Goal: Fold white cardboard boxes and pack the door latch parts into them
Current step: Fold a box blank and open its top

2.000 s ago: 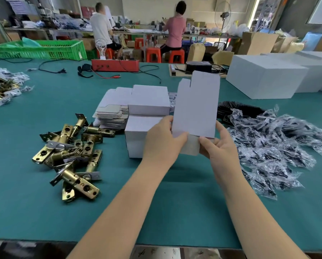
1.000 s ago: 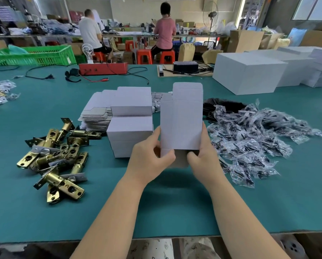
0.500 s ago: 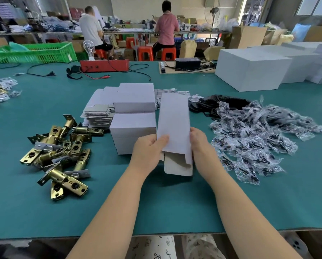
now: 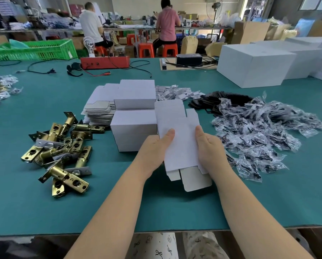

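Both hands hold one white cardboard box blank [image 4: 182, 139] low over the green table [image 4: 119, 208], with its flaps open at both ends. My left hand [image 4: 153, 148] grips its left edge, thumb on top. On the right edge sits my right hand [image 4: 210, 146], thumb on top too. Brass door latch parts [image 4: 61, 148] lie in a pile to the left. Folded white boxes [image 4: 135, 124] are stacked just behind the left hand, beside a stack of flat blanks [image 4: 98, 111].
Clear bags of small dark parts [image 4: 259, 131] spread to the right, black pieces [image 4: 218, 101] behind them. Large white cartons [image 4: 253, 62] stand at the far right, a red box [image 4: 105, 62] and green crate [image 4: 33, 50] at the back. Two people sit beyond the table.
The box blank came down from upright in front of me to lying flatter and lower near the table. My hands shifted from its bottom edge to its two sides.
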The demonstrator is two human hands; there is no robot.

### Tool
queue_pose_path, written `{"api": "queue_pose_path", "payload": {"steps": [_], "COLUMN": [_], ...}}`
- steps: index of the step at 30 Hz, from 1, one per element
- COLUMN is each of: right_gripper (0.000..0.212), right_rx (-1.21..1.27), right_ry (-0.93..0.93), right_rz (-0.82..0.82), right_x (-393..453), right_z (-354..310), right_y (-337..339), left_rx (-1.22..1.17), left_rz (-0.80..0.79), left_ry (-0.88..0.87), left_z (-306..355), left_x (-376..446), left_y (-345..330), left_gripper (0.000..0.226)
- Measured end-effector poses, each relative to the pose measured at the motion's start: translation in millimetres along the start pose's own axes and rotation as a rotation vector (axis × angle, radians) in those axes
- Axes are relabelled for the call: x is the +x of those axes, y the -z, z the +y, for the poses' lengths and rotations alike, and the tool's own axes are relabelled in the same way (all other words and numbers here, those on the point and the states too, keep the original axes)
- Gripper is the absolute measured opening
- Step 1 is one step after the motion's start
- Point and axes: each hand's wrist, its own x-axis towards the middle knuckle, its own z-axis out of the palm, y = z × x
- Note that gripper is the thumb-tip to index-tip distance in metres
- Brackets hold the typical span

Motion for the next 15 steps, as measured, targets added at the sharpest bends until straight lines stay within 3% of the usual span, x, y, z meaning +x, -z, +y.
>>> {"api": "queue_pose_path", "payload": {"steps": [3,8,12,15], "right_gripper": [0.053,0.045,0.023,0.029], "right_rx": [-0.082,-0.183,-0.122,-0.097], "right_ry": [0.011,0.073,0.094,0.073], "right_rz": [0.004,-0.074,-0.04,0.125], "right_x": [1.3,-2.0,-3.2,1.5], "right_z": [-0.4,-1.3,-1.5,1.4], "right_y": [1.7,-0.7,-0.1,3.6], "left_rx": [-0.011,-0.059,-0.063,0.019], "left_rz": [0.032,0.278,0.248,0.083], "left_ry": [0.005,-0.028,-0.02,0.011], "left_z": [1.6,3.1,1.9,0.3], "left_x": [-0.2,7.0,8.8,5.8], "left_y": [-2.3,2.8,1.7,1.0], "left_gripper": [0.041,0.038,0.038,0.042]}}
